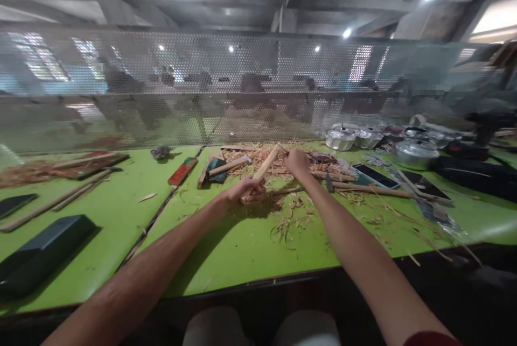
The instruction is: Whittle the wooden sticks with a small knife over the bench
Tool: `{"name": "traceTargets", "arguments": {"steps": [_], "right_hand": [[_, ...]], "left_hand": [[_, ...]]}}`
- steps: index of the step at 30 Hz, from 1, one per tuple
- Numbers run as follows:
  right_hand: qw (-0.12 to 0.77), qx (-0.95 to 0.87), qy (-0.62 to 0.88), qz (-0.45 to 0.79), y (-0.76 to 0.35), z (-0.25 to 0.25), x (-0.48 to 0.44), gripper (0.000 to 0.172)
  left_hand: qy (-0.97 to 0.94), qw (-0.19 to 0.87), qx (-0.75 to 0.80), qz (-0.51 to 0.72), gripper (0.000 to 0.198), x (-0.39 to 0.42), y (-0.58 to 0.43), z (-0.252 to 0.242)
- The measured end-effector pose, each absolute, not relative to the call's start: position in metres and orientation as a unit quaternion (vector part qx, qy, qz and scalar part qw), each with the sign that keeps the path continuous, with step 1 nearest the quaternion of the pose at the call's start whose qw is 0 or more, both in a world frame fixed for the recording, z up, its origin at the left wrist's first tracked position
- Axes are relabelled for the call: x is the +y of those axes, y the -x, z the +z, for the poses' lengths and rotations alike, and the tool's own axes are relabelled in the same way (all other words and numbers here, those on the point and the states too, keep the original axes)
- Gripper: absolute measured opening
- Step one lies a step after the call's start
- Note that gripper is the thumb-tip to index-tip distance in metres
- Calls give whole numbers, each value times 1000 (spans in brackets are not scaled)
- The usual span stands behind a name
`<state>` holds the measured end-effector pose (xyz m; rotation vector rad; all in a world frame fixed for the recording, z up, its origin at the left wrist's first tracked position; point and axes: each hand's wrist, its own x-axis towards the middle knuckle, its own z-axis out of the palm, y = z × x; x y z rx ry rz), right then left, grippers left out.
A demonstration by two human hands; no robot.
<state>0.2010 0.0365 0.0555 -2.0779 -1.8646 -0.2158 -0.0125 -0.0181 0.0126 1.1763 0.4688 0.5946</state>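
Note:
My left hand [247,191] is wrapped round the lower end of a pale wooden stick [266,165], which slants up and away to the right. Close to the stick's far end is my right hand [297,164], its fingers closed. A thin dark piece pokes out from that hand toward the stick's tip, too small to name. Under and behind both hands lies a heap of curled wood shavings [283,219], with loose curls scattered over the green table [242,260].
A red and green block [182,171] and a wooden-handled tool [229,166] lie left of the shavings. Right are a hammer [363,189], a phone [375,176] and several metal pots [415,153]. A dark green case [44,252] sits at left. Perforated screen [242,87] behind.

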Motion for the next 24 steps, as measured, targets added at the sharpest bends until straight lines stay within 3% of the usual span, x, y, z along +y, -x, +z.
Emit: {"name": "traceTargets", "arguments": {"steps": [4, 9, 17, 24], "right_hand": [[156, -705, 687, -82, -186, 51, 29, 40], [131, -741, 652, -89, -173, 50, 24, 37], [114, -783, 605, -95, -156, 53, 15, 38], [80, -724, 677, -106, -147, 56, 14, 41]], "left_hand": [[-565, 737, 212, 303, 27, -12, 20, 9], [-536, 717, 248, 370, 46, -13, 19, 12], [-496, 714, 280, 407, 22, -18, 13, 23], [-468, 723, 333, 383, 31, -24, -2, 33]]}}
